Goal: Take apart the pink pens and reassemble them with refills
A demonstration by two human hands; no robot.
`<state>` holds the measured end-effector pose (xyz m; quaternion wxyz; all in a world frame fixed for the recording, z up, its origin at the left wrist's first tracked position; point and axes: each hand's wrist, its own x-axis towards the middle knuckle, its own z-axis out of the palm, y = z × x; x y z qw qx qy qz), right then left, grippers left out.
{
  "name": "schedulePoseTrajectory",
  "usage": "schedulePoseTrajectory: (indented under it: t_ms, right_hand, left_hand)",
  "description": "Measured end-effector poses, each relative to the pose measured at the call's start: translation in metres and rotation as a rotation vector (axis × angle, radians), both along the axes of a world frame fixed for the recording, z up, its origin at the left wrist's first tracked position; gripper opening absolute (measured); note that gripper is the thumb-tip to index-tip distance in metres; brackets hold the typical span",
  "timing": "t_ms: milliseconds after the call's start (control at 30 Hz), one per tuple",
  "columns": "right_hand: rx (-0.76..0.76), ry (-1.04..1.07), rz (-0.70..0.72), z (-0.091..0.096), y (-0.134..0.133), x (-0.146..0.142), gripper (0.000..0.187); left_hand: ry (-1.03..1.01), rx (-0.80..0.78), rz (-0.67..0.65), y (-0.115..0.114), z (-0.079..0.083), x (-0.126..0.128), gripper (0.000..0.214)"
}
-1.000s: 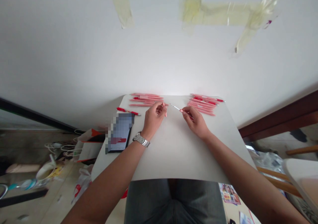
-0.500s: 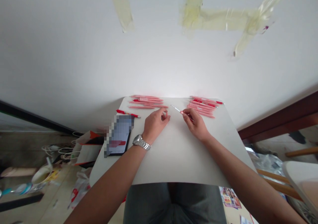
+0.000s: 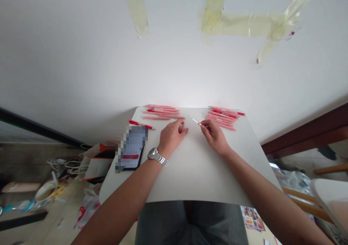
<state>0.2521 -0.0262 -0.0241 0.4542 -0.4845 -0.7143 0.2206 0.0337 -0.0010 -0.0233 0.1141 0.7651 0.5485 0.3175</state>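
Observation:
My left hand (image 3: 172,135) rests on the small white table (image 3: 195,172) with its fingers curled, thumb against fingertips; what it pinches is too small to name. My right hand (image 3: 215,136) is closed on a thin pen part (image 3: 194,120), a white rod with a pink collar pointing up and left between the hands. A row of pink pens (image 3: 161,112) lies at the far left of the table, just beyond my left hand. A second bunch of pink and red pens (image 3: 223,116) lies at the far right, beside my right hand.
A single red pen (image 3: 140,124) lies near the left edge, above a dark phone (image 3: 132,147). A metal watch (image 3: 157,156) is on my left wrist. Bags and clutter (image 3: 92,161) cover the floor at left; a chair (image 3: 326,198) stands at right. A white wall is close behind.
My left hand has come down and toward me from the left pen row and curled in. The right hand has held its pen part almost still.

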Motion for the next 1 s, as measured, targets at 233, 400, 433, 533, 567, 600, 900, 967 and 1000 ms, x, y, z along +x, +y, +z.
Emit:
schedulePoseTrajectory:
  t_ms: [233,400,433,533,567,600,900,967,1000]
  right_hand:
    - [0.008,-0.001,0.004,-0.0010,0.0000,-0.0002,0.025]
    - [0.014,-0.003,0.005,-0.0012,0.0009,0.0002,0.026]
    - [0.014,-0.001,0.004,-0.0012,0.0009,0.0001,0.026]
    - [0.001,0.005,0.002,-0.0006,0.0002,-0.0005,0.027]
    - [-0.004,0.007,0.002,-0.0003,-0.0002,-0.0008,0.027]
    - [-0.008,0.008,0.002,0.0000,-0.0005,-0.0010,0.027]
    - [-0.004,-0.006,0.003,-0.0005,-0.0003,-0.0009,0.026]
    - [-0.005,-0.006,0.006,-0.0005,-0.0004,-0.0011,0.026]
    - [-0.006,-0.005,0.006,-0.0004,-0.0005,-0.0013,0.026]
  left_hand:
    - [-0.001,0.009,-0.010,-0.0003,-0.0006,-0.0001,0.026]
    - [-0.012,0.016,-0.017,0.0001,-0.0012,0.0000,0.024]
    - [-0.012,0.017,-0.019,0.0001,-0.0013,0.0001,0.023]
    - [-0.001,0.010,-0.022,0.0000,-0.0015,0.0000,0.019]
    - [0.002,0.009,-0.021,0.0000,-0.0016,-0.0001,0.017]
    - [0.002,0.009,-0.021,0.0000,-0.0017,-0.0002,0.016]
    - [-0.015,0.001,-0.006,0.0004,-0.0027,-0.0001,0.019]
    - [-0.020,0.002,-0.005,0.0005,-0.0033,0.0001,0.020]
    - [-0.026,0.005,-0.005,0.0006,-0.0036,0.0001,0.020]
